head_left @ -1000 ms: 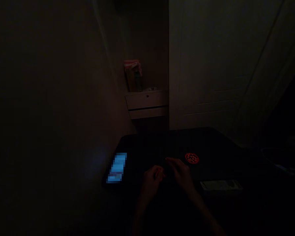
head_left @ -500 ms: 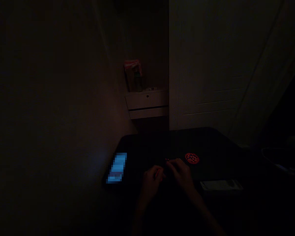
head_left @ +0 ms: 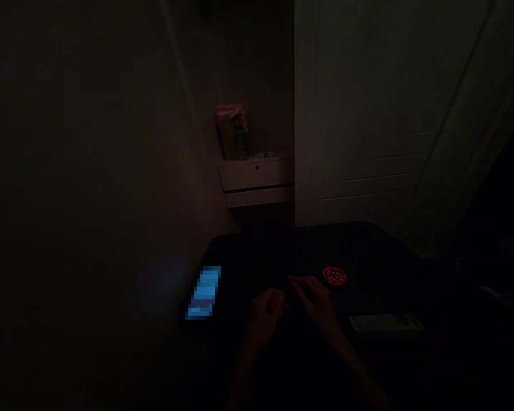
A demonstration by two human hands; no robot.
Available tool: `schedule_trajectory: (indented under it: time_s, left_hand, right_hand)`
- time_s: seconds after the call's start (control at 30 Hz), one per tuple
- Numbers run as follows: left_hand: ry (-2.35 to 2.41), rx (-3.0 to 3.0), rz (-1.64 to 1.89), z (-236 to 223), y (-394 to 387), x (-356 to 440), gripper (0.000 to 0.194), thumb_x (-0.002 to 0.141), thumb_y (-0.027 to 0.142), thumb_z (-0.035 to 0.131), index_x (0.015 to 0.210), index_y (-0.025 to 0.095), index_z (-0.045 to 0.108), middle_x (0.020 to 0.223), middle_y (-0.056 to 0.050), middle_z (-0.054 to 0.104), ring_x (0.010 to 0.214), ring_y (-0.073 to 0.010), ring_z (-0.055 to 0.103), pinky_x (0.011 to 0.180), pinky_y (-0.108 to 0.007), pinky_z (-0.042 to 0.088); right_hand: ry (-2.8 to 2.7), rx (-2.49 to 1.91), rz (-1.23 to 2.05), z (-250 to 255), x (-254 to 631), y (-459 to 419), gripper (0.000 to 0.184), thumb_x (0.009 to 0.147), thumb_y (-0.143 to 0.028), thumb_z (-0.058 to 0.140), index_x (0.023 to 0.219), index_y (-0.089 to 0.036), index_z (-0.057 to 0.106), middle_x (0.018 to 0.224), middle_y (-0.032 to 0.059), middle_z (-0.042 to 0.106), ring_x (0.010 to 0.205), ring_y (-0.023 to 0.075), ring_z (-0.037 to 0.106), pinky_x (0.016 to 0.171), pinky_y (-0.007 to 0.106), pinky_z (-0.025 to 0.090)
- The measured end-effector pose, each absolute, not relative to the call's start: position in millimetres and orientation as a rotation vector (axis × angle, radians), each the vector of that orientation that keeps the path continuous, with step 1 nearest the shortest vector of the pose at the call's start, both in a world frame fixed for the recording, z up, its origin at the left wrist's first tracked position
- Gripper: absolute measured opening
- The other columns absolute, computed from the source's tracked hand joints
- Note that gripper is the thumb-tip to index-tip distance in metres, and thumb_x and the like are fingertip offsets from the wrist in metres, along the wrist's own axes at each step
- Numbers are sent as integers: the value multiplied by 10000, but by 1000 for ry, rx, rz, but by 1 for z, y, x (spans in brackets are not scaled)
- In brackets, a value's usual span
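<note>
Left of the red-flecked disc [head_left: 334,275], the left hand [head_left: 262,307] clasps something red [head_left: 276,301], the right hand [head_left: 317,295] grips unclearly, the tabletop's far edge [head_left: 282,229] beyond.

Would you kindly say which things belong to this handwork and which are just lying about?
In use, apparently:
red item in the left hand
possibly the round red-patterned object near the right hand

Apparently just lying about:
lit screen
flat box
striped item on the drawers

Beyond the dark table [head_left: 261,248], I see drawers [head_left: 259,180] and a pale panel [head_left: 351,114] in what looks like a home.
</note>
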State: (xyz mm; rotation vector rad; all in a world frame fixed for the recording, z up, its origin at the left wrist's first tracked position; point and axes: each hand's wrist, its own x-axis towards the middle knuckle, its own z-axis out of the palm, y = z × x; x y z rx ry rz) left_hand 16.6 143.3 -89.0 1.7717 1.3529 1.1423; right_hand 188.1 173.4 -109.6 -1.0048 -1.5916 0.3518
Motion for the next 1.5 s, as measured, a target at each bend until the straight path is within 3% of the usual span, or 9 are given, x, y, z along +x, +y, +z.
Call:
schedule_trajectory:
  time_s: [0.37,0.87,1.5]
  left_hand:
    - [1346,1781,1146,-90,144,16,301,981,428,522,929,200,712,765,-30,761,708,-179,682,672,-259,469]
    - [1342,1769,1129,-92,143,16,306,989,429,515,961,192,707,790,-36,762,725,-184,685,679,-267,468]
    - [1334,1782,1146,-90,143,17,292,983,419,525,942,194,706,784,-30,755,734,-182,684,693,-265,472]
  right_hand:
    - [-1565,-1055,357,-111,187,173,314,964,-521,626,901,-227,719,855,67,746,784,240,708,721,355,563]
    - [-1642,-1011,350,-113,189,173,244,1029,-389,541,1014,-233,728,988,79,769,931,254,716,843,387,557]
    - [-1662,-1041,346,-112,189,173,282,1032,-430,527,942,-233,707,916,70,754,871,246,708,802,366,543]
